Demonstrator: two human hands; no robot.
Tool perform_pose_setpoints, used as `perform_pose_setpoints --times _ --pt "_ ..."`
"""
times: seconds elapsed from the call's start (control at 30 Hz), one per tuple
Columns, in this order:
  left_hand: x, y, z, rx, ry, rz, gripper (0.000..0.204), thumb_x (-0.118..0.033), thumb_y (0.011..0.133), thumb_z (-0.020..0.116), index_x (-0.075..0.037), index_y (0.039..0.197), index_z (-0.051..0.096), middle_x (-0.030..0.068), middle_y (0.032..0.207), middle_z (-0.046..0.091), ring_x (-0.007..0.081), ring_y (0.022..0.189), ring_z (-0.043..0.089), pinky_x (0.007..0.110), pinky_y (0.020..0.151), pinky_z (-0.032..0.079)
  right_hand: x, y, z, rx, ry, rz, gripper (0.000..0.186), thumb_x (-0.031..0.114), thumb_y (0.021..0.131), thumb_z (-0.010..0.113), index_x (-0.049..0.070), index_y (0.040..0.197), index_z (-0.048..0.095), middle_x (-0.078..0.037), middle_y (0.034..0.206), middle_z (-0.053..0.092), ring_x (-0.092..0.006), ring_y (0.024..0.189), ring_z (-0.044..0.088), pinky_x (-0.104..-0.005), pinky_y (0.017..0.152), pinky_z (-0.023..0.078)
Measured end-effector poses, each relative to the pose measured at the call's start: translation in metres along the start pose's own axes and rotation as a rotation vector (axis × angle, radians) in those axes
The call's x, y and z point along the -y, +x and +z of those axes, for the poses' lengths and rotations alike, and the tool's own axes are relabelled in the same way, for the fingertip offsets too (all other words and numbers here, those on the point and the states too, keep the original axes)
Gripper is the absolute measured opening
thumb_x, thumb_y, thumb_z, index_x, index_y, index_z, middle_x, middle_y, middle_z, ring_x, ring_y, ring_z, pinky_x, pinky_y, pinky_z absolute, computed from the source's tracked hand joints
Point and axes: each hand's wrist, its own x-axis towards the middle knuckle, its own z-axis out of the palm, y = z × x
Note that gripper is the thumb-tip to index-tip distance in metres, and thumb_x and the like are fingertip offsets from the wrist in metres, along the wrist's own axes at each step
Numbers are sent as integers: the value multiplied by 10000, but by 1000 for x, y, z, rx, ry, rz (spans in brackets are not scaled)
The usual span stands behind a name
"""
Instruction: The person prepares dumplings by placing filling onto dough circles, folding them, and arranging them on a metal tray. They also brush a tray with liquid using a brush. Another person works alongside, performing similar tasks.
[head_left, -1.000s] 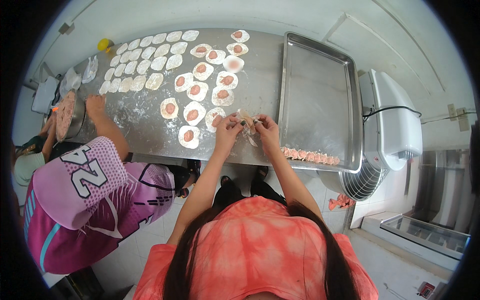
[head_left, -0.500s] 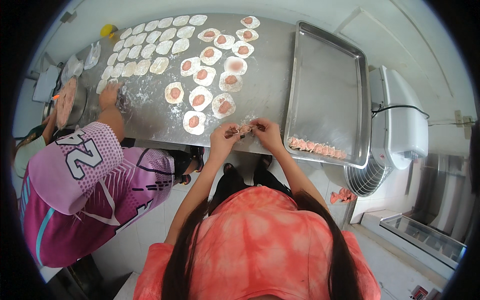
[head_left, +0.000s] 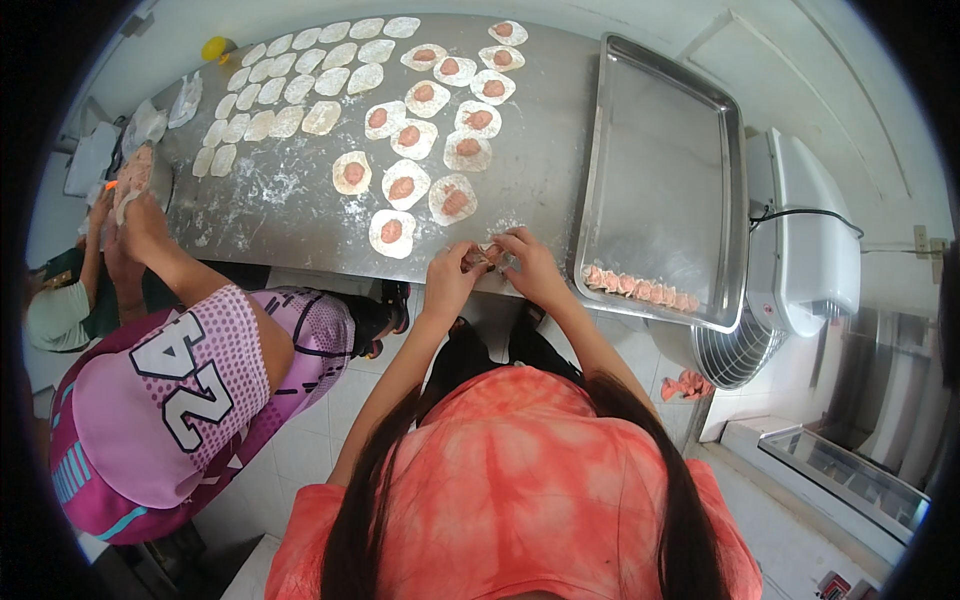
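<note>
Over the front edge of the steel table [head_left: 530, 130], my left hand [head_left: 452, 275] and my right hand [head_left: 530, 266] pinch a dumpling [head_left: 489, 255] between them, its wrapper gathered around pink filling. Both hands are closed on it, and the fingers partly hide it. Beyond them lie several flat round wrappers with a lump of filling, the nearest being a filled wrapper [head_left: 391, 233] left of my left hand. To the right of my right hand stands a large metal tray [head_left: 655, 150], with a row of finished dumplings [head_left: 640, 288] along its near edge.
Plain floured wrappers [head_left: 285, 122] cover the table's far left. A co-worker in a pink and purple shirt [head_left: 180, 390] stands at my left, hands by a container of pink filling [head_left: 137, 175]. A white machine [head_left: 808, 235] with a wire guard stands right of the tray.
The co-worker's hand has left the plain wrappers and moved left to the filling container. My fingers have shifted around the dumpling, which remains between them. The view has tilted slightly.
</note>
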Motion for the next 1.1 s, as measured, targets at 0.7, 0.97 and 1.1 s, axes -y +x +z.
perform_pose_setpoints --times 0.7,0.97,1.1 --pt "4 11 -9 17 -115 152 182 -10 658 680 8 804 574 126 897 570 261 723 588 333 644 479 -8 19 5 108 -13 -80 228 5 716 564 6 943 584 -166 893 564 -378 858 543 -427 740 443" --pt "-5 10 -8 10 -111 89 335 -28 667 687 -38 969 541 117 792 608 273 709 606 354 644 481 -2 17 4 40 -77 51 221 -14 694 541 14 904 603 -175 873 568 -370 847 552 -428 733 444" --pt "-3 12 -7 21 -54 114 290 -45 672 688 -26 931 561 127 794 609 272 714 608 354 634 477 -4 19 4 33 6 3 222 -23 682 537 26 885 611 -166 868 572 -370 842 553 -421 720 448"
